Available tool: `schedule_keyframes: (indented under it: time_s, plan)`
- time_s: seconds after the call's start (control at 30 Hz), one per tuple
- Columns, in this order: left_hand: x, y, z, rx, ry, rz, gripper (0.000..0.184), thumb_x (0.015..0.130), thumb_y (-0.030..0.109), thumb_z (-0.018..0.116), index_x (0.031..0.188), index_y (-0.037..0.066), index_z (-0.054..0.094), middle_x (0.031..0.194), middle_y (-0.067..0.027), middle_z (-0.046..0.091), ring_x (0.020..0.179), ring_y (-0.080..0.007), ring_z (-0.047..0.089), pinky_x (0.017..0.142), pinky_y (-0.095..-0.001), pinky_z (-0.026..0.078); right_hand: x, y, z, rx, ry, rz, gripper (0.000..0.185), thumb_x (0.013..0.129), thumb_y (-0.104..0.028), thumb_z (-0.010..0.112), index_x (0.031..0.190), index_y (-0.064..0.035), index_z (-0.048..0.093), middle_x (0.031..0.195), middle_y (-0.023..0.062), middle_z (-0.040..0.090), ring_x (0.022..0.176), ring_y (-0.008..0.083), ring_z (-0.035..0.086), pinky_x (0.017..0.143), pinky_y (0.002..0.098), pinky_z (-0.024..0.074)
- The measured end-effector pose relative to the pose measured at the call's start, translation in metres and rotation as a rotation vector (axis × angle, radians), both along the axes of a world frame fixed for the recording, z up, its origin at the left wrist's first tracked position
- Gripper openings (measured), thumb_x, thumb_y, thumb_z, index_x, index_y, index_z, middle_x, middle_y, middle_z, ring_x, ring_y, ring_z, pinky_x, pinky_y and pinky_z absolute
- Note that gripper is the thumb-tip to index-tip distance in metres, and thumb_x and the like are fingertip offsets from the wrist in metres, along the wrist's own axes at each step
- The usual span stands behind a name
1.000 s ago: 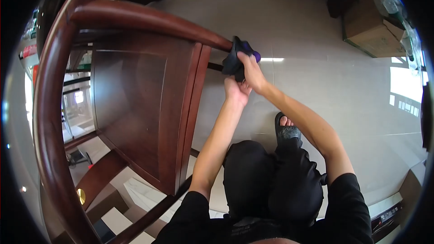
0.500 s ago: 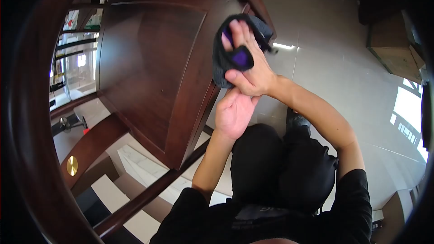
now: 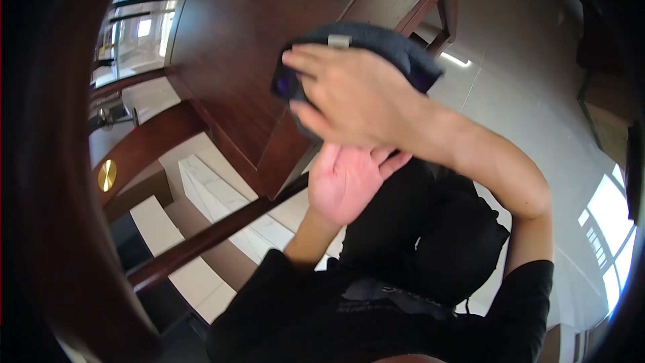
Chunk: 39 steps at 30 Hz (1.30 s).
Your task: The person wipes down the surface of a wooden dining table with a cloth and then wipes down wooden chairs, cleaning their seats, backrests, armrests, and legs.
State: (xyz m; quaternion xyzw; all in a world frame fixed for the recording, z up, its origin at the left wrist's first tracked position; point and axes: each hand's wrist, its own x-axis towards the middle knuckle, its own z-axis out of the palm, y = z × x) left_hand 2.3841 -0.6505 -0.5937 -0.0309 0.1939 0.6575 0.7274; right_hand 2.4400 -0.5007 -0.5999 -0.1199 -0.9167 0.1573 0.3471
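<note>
A soft dark grey cloth item with purple inside [image 3: 376, 35] is held up in front of me, above my knees; a small pale tag shows on it, and its exact kind is unclear. My right hand [image 3: 353, 97] lies across it, back toward me, fingers bent over its near side, closed on it. Just below, my left hand [image 3: 346, 185] is turned palm up beneath my right hand. Its palm looks open, with its thumb and a few fingers apart; the other fingers are hidden behind my right hand.
A dark wooden chair with a broad panel [image 3: 262, 60] stands ahead to the left. A wooden rail [image 3: 218, 238] runs low on the left, over white and brown boxes [image 3: 181, 255]. Shiny grey floor tiles [image 3: 500, 101] lie to the right, with a cardboard box [image 3: 608, 114] beyond.
My right hand has turned so its back faces me, and it has moved left. The cloth item has turned with it, its tag now showing. The view has shifted too.
</note>
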Motion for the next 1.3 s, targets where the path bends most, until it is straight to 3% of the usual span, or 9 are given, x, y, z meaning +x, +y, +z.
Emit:
schedule_keyframes:
  time_s: [0.23,0.57,0.67,0.87,0.97,1.0,1.13,1.2,1.3]
  plan:
    - [0.043,-0.018,0.023,-0.217,0.137,0.199,0.070,0.101,0.057,0.031,0.151,0.009,0.035,0.160,-0.0119,0.033,0.146,-0.0293,0.033,0.119,-0.0524,0.026,-0.014,-0.039,0.021,-0.231,-0.409,0.620,0.041,0.089,-0.031,0.058,0.100,0.0047,0.074,0.129,0.0202,0.063,0.129,0.0292,0.055,0.099,0.0380,0.0500]
    - [0.038,0.040,-0.029,-0.133,0.420,-0.037,0.054,0.106,0.041,0.034,0.151,0.012,0.035,0.159,-0.0112,0.033,0.145,-0.0289,0.033,0.119,-0.0516,0.026,0.027,0.045,-0.011,-0.126,0.076,-0.130,0.042,0.093,-0.033,0.058,0.090,0.0055,0.073,0.132,0.0132,0.063,0.126,0.0282,0.057,0.097,0.0387,0.0508]
    - [0.039,0.045,-0.029,-0.294,-0.018,0.163,0.055,0.105,0.042,0.038,0.152,0.012,0.033,0.156,-0.0075,0.037,0.146,-0.0275,0.031,0.120,-0.0487,0.024,0.027,0.033,-0.005,-0.109,0.040,-0.068,0.039,0.090,-0.032,0.061,0.071,0.0006,0.069,0.131,0.0026,0.065,0.126,0.0268,0.057,0.085,0.0423,0.0516]
    - [0.019,0.041,-0.059,-0.242,-0.176,0.285,0.053,0.100,0.034,0.047,0.144,0.004,0.044,0.155,-0.0107,0.040,0.149,-0.0284,0.026,0.126,-0.0451,0.015,0.040,0.029,-0.070,-0.275,-0.038,0.521,0.089,0.074,-0.013,0.070,0.155,-0.0281,0.036,0.159,-0.0052,0.037,0.136,0.0241,0.050,0.105,0.0358,0.0503]
    - [0.019,0.053,-0.061,-0.172,-0.164,0.169,0.030,0.095,0.018,0.053,0.117,-0.003,0.058,0.133,-0.0142,0.057,0.138,-0.0287,0.041,0.123,-0.0471,0.021,0.050,0.084,-0.085,-0.174,0.429,0.070,0.082,0.086,-0.058,0.065,0.148,-0.0067,0.047,0.147,0.0071,0.053,0.129,0.0334,0.053,0.116,0.0457,0.0309]
    - [0.027,0.061,-0.045,-0.176,-0.090,0.128,0.020,0.093,0.015,0.056,0.105,0.000,0.063,0.121,-0.0121,0.064,0.129,-0.0261,0.051,0.120,-0.0473,0.027,0.060,0.091,-0.080,-0.072,0.357,-0.114,0.069,0.083,-0.050,0.069,0.136,-0.0072,0.058,0.145,0.0010,0.055,0.128,0.0352,0.053,0.105,0.0443,0.0472]
    - [0.023,0.038,-0.042,-0.295,-0.051,0.223,0.021,0.092,0.016,0.056,0.105,0.000,0.062,0.124,-0.0122,0.063,0.131,-0.0269,0.050,0.120,-0.0470,0.028,0.043,0.054,-0.070,-0.094,0.312,-0.028,0.075,0.085,-0.058,0.065,0.139,-0.0074,0.055,0.142,0.0020,0.057,0.127,0.0337,0.054,0.106,0.0461,0.0447]
    - [0.009,-0.005,-0.052,-0.160,-0.268,0.253,0.038,0.093,0.010,0.052,0.129,-0.002,0.055,0.144,-0.0177,0.052,0.142,-0.0307,0.038,0.124,-0.0492,0.022,0.030,0.012,-0.056,-0.147,0.142,0.158,0.043,0.089,-0.044,0.065,0.095,-0.0023,0.073,0.140,-0.0032,0.058,0.125,0.0286,0.056,0.094,0.0384,0.0548]
    - [-0.002,-0.055,-0.010,-0.316,0.089,0.289,0.047,0.091,0.014,0.050,0.136,0.000,0.050,0.148,-0.0161,0.047,0.141,-0.0307,0.040,0.123,-0.0502,0.024,-0.018,-0.047,-0.052,-0.116,0.240,0.594,0.040,0.086,-0.033,0.062,0.080,0.0053,0.067,0.130,0.0204,0.058,0.130,0.0399,0.047,0.108,0.0437,0.0437]
